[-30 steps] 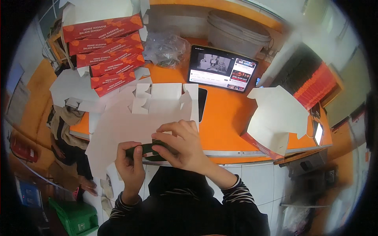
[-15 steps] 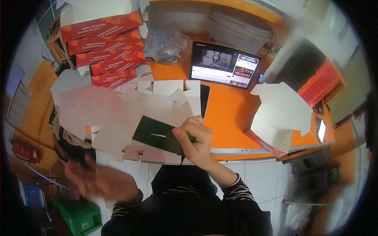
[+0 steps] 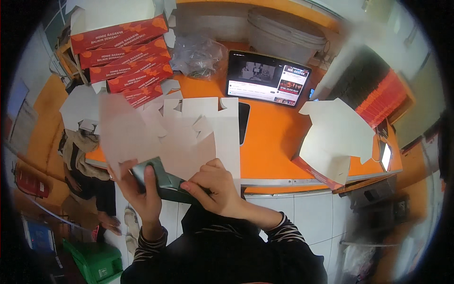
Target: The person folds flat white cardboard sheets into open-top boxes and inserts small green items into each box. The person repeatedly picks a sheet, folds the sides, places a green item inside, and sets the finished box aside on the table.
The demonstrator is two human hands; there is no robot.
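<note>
Both my hands hold a dark green, glossy, flat-sided piece that looks like a small carton or folded card; I cannot tell which. My left hand grips its left end, the thumb pressed on top. My right hand pinches the right end between thumb and curled fingers. The piece is tilted above the table's front edge. Just beyond my hands lies an opened white cardboard blank with cut tabs and raised flaps. One pale flap stands up at its left.
Red-and-white cartons are stacked at the far left beside a clear plastic bag. A lit tablet stands at the back of the orange table. Another white carton blank lies at right. Another person's foot shows at lower left.
My left hand has come up from the lower left and taken hold of the green piece. My right hand has moved left and down with it, and the piece has turned.
</note>
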